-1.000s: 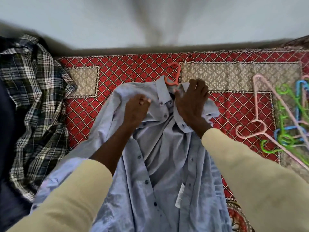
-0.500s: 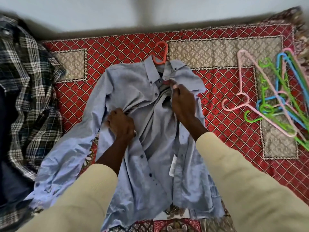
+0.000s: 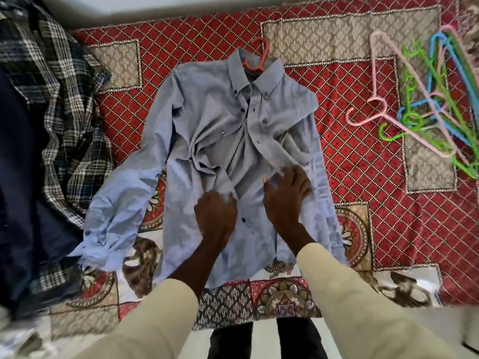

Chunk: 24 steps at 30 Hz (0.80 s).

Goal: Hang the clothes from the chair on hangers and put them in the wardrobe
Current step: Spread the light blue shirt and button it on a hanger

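Now the blue shirt [image 3: 220, 120] lies spread front-up on the patterned bedspread [image 3: 363, 177], and both hands sit on its lower front, just below the bunched folds at its middle. The left hand [image 3: 215, 216] has its fingers curled into the cloth at the button placket, pinching a fold of the shirt there. The right hand [image 3: 286, 195], just right of the placket, lies flat with fingers straight and spread, pressing the right front panel down. Above the hands the shirt is buttoned part-way near the collar, its fabric creased and pulled toward the centre; dark buttons dot the placket. A red hanger [image 3: 256, 54] shows its hook out of the collar at the shirt's top. The shirt's left sleeve trails down and outward toward a plaid shirt [image 3: 51, 86] heaped well left of it. Well right of the shirt lies a loose pile of hangers [image 3: 427, 99], pink, blue and green, tangled together.
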Tool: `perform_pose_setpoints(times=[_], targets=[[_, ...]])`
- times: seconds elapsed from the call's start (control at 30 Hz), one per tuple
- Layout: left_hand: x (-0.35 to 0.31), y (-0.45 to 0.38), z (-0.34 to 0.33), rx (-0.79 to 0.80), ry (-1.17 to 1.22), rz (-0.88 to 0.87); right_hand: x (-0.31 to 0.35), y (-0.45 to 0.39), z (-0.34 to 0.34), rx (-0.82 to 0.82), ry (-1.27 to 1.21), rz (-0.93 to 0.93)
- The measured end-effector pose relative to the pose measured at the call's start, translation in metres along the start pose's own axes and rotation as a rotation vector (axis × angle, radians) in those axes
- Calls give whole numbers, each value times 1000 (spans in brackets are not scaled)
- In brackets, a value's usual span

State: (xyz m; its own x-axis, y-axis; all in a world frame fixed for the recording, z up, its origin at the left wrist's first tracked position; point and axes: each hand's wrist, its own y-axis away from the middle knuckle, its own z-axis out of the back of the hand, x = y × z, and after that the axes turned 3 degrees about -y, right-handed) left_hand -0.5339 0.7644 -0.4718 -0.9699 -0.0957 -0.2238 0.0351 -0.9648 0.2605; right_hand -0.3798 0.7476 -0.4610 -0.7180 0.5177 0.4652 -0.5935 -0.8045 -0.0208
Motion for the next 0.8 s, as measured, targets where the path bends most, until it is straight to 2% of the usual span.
perform_pose_setpoints(times=[0.07, 0.17, 0.27, 0.4, 0.5, 0.57, 0.63, 0.73, 0.8], targets=[[4, 37, -14, 134, -39, -117, -16, 43, 1, 43, 51, -33], [4, 83, -25, 324, -140, -90, -42, 97, 8, 242, 140, -216], [5, 118, -33, 409, -252, -115, -61, 138, 14, 401, 227, -389], [18, 134, -35, 333, -241, -229, -75, 151, 18, 402, 219, -179], [37, 143, -44, 173, 63, -431, -94, 148, 28, 319, 188, 69], [52, 156, -42, 257, 220, -457, -105, 155, 46, 381, 189, 262], [62, 166, -34, 446, 254, -411, -109, 162, 63, 669, 200, 307], [76, 192, -28, 734, 22, -447, -113, 172, 78, 1238, 455, 299], [82, 200, -29, 963, -150, -383, -106, 173, 81, 1432, 507, 283]])
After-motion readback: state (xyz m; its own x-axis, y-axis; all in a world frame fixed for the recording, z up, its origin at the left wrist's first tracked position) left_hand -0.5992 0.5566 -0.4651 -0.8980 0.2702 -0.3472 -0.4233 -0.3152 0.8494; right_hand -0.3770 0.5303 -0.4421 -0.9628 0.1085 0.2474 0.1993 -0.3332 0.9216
